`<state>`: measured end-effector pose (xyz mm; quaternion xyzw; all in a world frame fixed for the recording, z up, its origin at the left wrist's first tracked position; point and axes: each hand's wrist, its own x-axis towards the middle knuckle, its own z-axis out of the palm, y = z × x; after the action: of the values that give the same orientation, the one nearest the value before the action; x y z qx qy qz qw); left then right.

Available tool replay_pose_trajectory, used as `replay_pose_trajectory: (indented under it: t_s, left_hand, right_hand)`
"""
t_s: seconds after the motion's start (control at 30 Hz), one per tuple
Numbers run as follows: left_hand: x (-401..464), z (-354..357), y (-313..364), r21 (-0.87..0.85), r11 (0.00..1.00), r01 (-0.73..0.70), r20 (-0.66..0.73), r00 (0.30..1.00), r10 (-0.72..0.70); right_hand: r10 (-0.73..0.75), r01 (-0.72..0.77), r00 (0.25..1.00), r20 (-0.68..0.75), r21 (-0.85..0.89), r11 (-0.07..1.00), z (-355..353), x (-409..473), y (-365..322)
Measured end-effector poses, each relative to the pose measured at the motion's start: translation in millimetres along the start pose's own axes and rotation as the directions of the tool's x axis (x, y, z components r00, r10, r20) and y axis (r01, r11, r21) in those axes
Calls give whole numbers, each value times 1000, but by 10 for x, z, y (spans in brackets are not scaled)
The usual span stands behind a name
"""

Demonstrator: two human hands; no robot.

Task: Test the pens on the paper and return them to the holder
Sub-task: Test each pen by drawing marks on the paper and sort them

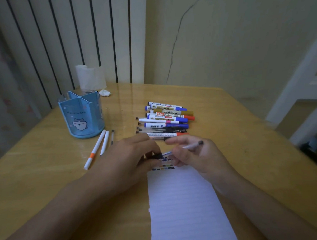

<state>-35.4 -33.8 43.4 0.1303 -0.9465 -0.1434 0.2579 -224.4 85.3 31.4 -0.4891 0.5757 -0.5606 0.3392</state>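
Note:
My right hand (195, 154) grips a thin clear pen (192, 146) over the top edge of the white paper (184, 205). My left hand (135, 154) pinches the pen's dark cap (158, 155) at its tip end. Short coloured test marks (164, 167) run across the top of the paper. Several markers and pens (165, 119) lie in a row beyond my hands. The blue pen holder (82, 115), with divided compartments and a cartoon face, stands at the left and looks empty. Three thin pens (101, 147) lie on the table in front of the holder.
A roll of tissue (90, 77) and a crumpled tissue (104, 93) sit behind the holder near the wall. The wooden table (235, 135) ends at the right, where a white frame stands beside it. A radiator lines the back left.

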Motion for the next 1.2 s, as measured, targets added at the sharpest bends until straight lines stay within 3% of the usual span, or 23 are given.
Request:
replay_pose_trajectory:
  t_s: [0.07, 0.17, 0.23, 0.33, 0.53, 0.97, 1.2]
  left_hand:
    - [-1, -37, -22, 38, 998, 58, 5, 998, -59]
    - [-6, -83, -82, 94, 977, 193, 39, 980, -197]
    - [-8, -81, -139, 173, 956, 238, 41, 968, -249]
    - [-16, -62, -218, 288, 913, 290, 46, 948, -316]
    - [-27, -30, -294, 386, 867, 315, 81, 925, -372]
    - [-30, -76, -361, 458, 814, 357, 68, 899, -433]
    - [-17, 18, -371, 349, 889, 295, -28, 952, -305]
  right_hand:
    - [-44, 38, 998, -54, -102, 994, -99, 65, 46]
    - [-164, 65, 973, -162, -488, 871, -274, 106, 124]
    - [-216, 68, 969, -123, -703, 708, -353, 102, 174]
    - [-187, 98, 982, -10, -825, 557, -385, 127, 245]
    - [-83, 110, 993, 79, -862, 494, -379, 150, 360]
    - [-166, 133, 984, 59, -865, 484, -398, 141, 351]
    - [-173, 136, 984, 53, -845, 517, -373, 136, 323]
